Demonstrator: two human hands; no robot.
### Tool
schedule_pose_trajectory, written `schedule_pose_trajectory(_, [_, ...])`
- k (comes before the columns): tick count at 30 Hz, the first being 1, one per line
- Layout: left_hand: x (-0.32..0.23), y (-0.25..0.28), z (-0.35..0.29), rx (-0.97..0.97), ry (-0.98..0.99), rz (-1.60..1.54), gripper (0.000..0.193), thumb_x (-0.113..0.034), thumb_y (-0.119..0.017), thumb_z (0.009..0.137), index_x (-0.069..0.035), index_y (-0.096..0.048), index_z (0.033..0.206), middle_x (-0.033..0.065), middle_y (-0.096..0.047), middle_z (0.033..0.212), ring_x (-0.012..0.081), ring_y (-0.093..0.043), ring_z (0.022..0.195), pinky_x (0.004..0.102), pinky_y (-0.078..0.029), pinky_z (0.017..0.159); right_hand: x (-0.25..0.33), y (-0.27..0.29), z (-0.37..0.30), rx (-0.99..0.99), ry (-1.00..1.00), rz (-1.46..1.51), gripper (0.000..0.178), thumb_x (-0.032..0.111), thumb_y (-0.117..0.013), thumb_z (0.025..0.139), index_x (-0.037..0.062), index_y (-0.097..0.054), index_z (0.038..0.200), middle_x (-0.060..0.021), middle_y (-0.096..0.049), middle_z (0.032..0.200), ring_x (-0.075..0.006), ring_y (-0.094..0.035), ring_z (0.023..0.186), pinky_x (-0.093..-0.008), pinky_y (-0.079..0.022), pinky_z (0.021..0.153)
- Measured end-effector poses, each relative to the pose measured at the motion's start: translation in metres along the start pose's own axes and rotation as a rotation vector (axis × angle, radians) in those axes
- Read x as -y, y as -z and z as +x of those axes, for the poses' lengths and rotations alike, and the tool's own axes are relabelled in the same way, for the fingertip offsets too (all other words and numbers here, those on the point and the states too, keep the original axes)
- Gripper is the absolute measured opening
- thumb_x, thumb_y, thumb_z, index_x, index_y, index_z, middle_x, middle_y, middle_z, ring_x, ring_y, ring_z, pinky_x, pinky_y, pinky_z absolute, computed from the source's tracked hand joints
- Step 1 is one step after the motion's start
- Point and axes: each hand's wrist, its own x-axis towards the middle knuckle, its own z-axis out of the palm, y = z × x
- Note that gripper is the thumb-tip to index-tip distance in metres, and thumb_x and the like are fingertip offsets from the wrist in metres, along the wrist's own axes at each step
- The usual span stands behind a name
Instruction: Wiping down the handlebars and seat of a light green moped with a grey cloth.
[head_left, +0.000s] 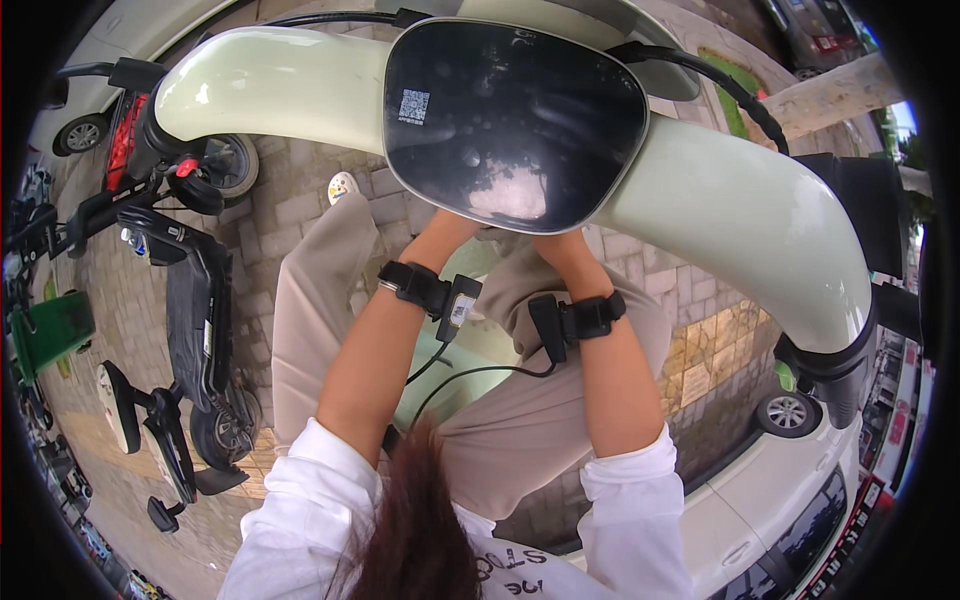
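Both forearms reach forward under the dark, glossy display panel [515, 110] of a pale green electric scooter. Its handlebar cover [740, 210] curves out to either side. Only the wrist end of my left hand [455, 226] shows at the panel's lower edge; its fingers are hidden beneath. Close beside it, my right hand [562, 244] also disappears under the panel, fingers out of sight. What either hand touches or holds cannot be seen. Black straps with small devices circle both wrists, the left strap [415, 287] and the right strap [592, 317], and cables run from them.
My legs in beige trousers [320, 310] straddle the scooter's pale green body [480, 375]. A black-seated scooter [200, 300] is parked at left on the paving, near a green bin [55, 335]. To the right stand a white car [745, 510] and a tree trunk [830, 95].
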Motion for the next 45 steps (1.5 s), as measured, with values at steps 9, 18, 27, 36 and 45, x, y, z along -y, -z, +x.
schedule_pose_trajectory(9, [-0.029, 0.004, -0.014, -0.268, -0.140, 0.061, 0.025, -0.007, -0.054, 0.074, 0.001, -0.053, 0.098, 0.0149, -0.055, 0.096, 0.0271, -0.052, 0.090, 0.0348, -0.041, 0.077, 0.004, 0.008, -0.002, 0.020, 0.027, -0.019, 0.030, 0.009, -0.052, 0.073, 0.0033, -0.052, 0.102, -0.0160, -0.053, 0.103, -0.0310, -0.049, 0.096, -0.0388, -0.038, 0.082])
schedule_pose_trajectory(18, [-0.017, 0.004, -0.003, -0.181, -0.046, -0.143, 0.026, -0.012, -0.052, 0.077, 0.000, -0.052, 0.100, 0.0126, -0.055, 0.097, 0.0238, -0.052, 0.090, 0.0320, -0.042, 0.077, -0.005, 0.005, -0.010, -0.013, 0.149, -0.011, 0.029, 0.004, -0.057, 0.069, -0.0016, -0.051, 0.097, -0.0149, -0.053, 0.091, -0.0309, -0.050, 0.084, -0.0373, -0.039, 0.075])
schedule_pose_trajectory(27, [-0.018, -0.015, 0.001, -0.304, 0.062, -0.472, 0.022, -0.018, -0.048, 0.082, 0.002, -0.054, 0.087, 0.0166, -0.055, 0.092, 0.0156, -0.050, 0.082, 0.0293, -0.041, 0.068, -0.037, -0.005, -0.003, 0.098, 0.290, -0.202, 0.021, 0.002, -0.051, 0.074, -0.0017, -0.052, 0.095, -0.0137, -0.053, 0.090, -0.0274, -0.052, 0.083, -0.0350, -0.042, 0.072])
schedule_pose_trajectory(36, [-0.052, -0.018, -0.034, -0.255, 0.279, -0.990, 0.038, -0.028, -0.036, 0.089, 0.005, -0.054, 0.082, 0.0125, -0.048, 0.085, 0.0162, -0.046, 0.086, 0.0293, -0.036, 0.073, -0.029, 0.009, -0.020, 0.237, -0.179, 0.212, 0.020, 0.008, -0.042, 0.082, 0.0000, -0.049, 0.099, -0.0050, -0.052, 0.087, -0.0118, -0.053, 0.069, -0.0224, -0.046, 0.052])
schedule_pose_trajectory(45, [-0.065, -0.015, -0.026, -0.321, 0.254, -1.263, 0.031, -0.016, -0.040, 0.086, 0.006, -0.048, 0.106, 0.0112, -0.044, 0.113, 0.0182, -0.044, 0.101, 0.0254, -0.033, 0.087, -0.054, -0.020, -0.027, 0.142, -0.138, 0.102, 0.013, 0.009, -0.041, 0.082, -0.0005, -0.050, 0.082, -0.0015, -0.047, 0.066, -0.0085, -0.043, 0.057, -0.0237, -0.034, 0.049])
